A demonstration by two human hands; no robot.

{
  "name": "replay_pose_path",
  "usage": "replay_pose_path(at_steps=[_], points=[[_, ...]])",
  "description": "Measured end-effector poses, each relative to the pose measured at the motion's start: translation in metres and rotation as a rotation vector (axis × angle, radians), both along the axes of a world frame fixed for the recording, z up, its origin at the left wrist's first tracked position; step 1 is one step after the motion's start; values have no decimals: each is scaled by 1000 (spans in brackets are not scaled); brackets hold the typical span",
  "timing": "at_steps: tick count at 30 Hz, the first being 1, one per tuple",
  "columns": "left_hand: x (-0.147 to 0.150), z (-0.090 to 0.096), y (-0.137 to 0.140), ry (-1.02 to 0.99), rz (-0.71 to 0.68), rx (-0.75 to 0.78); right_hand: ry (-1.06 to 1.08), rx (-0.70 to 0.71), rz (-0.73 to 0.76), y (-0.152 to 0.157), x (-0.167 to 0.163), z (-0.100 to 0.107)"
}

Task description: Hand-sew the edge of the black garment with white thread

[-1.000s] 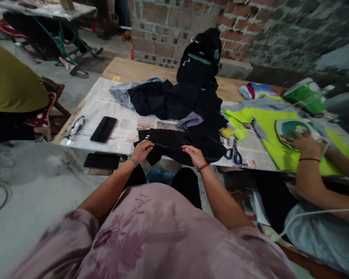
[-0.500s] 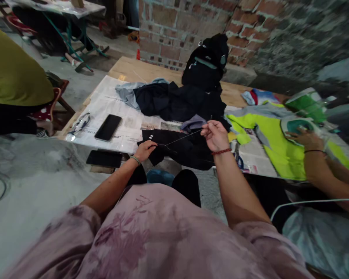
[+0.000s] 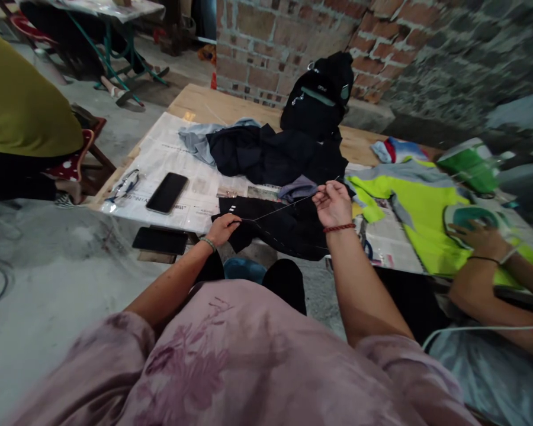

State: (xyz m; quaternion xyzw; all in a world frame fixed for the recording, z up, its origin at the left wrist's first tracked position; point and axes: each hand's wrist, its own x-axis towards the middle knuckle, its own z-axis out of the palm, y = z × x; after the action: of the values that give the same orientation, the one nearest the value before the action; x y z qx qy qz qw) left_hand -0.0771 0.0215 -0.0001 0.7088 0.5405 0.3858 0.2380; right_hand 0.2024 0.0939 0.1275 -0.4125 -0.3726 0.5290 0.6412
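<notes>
My left hand [image 3: 224, 229] pinches the edge of a piece of black cloth [image 3: 278, 228] at the front of the table. My right hand [image 3: 334, 203] is closed on a sewing needle, whose thin tip shows faintly above the fingertips. From those fingers a pale thread [image 3: 284, 208] runs taut down to the cloth beside my left fingers. A line of light stitches crosses the cloth's lower part. Behind it lie a heap of dark navy clothing [image 3: 266, 154] and a purplish-grey piece of fabric [image 3: 296, 188].
A phone [image 3: 167, 193] and glasses [image 3: 127, 184] lie on newspaper at left. Blue-handled scissors [image 3: 368, 248] rest right of my wrist. A black backpack [image 3: 315, 97] stands behind. At right, another person's hand moves an iron [image 3: 473, 219] over a yellow-green garment [image 3: 413, 207].
My right hand has moved slightly right, and the thread is still stretched from it to the cloth. My left hand holds its place. The other person's iron has shifted right and down.
</notes>
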Motion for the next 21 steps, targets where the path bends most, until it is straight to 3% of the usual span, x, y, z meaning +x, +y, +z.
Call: replay_pose_path(at_steps=[3, 6, 11, 14, 17, 21], points=[[1, 3, -1, -19, -21, 32, -229, 11, 23, -4, -13, -14], [2, 2, -2, -48, -38, 67, -611, 59, 168, -13, -35, -32], [4, -3, 0, -132, -5, 94, -1268, 371, 471, -26, -69, -48], [4, -3, 0, -164, -5, 94, -1569, 424, 551, -29, -81, -49], [4, -2, -1, -172, -16, 103, -1728, 433, 558, -29, -87, -49], [4, -3, -1, -169, -17, 109, -1773, 479, 571, -29, -89, -50]])
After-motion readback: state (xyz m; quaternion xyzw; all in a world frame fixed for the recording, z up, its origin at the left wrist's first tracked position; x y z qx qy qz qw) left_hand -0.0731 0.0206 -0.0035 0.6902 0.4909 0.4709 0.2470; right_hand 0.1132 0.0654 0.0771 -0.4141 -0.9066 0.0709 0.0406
